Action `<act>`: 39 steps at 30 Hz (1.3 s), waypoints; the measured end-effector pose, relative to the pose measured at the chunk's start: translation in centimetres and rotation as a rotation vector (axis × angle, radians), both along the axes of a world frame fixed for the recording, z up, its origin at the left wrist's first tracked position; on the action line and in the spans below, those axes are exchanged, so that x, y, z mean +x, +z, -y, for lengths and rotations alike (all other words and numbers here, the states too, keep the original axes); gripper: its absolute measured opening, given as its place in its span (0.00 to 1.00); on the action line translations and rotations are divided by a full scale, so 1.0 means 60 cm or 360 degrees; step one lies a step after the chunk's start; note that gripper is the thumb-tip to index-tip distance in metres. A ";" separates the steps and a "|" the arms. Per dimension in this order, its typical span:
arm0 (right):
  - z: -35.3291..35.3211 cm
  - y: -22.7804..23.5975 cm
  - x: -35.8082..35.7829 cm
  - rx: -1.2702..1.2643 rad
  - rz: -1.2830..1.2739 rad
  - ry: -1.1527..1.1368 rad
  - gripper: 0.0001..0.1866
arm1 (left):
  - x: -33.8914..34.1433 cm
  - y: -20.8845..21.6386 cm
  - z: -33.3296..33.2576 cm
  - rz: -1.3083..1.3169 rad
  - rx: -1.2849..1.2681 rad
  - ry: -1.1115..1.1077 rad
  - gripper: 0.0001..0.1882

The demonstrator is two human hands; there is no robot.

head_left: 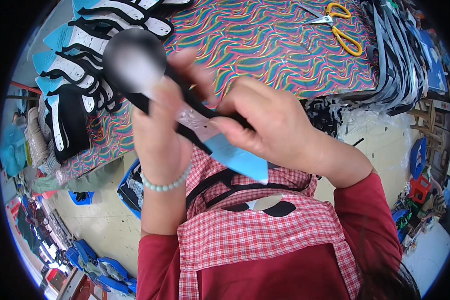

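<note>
We see the left hand [160, 125] upright above the left forearm [160, 212], its fingers [199, 82] bent and blurred. Close beside, the right hand [267, 122] curls in, thumb [231, 129] pointing left, the right forearm [345, 160] slanting up leftward.

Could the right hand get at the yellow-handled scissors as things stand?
Probably yes: only patterned tablecloth lies between the right hand and the scissors, though it holds the blue-tipped piece.

Partly lost to blur, grip and edge.
Can't make out the far end of the held blue-and-white piece [197, 121], covered by a round grey blur [135, 60], nor the smeared fingers [197, 80] of the left hand [160, 135]. Can't see the stretch beneath the right hand [267, 120]. Can't follow the tabletop [240, 50] or the leftmost stacked pieces [80, 37] past the far edge.
</note>
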State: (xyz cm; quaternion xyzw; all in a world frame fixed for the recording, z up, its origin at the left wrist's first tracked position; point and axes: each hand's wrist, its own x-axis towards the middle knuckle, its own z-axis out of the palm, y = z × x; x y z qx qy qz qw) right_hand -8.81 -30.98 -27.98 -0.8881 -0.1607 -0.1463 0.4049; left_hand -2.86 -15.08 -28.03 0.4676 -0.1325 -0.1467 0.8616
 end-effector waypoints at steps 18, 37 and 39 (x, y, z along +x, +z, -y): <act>-0.011 -0.023 0.006 0.0598 -0.0303 0.0205 0.13 | -0.012 -0.018 -0.045 0.0311 0.0534 -0.0289 0.21; 0.477 -0.095 0.113 -0.1348 -0.0532 -0.0566 0.32 | 0.083 0.117 -0.244 -0.0721 -0.1206 -0.0146 0.14; 0.447 -0.079 0.088 -0.1255 -0.0649 -0.0622 0.31 | 0.079 0.066 -0.203 -0.0444 -0.0247 -0.0170 0.14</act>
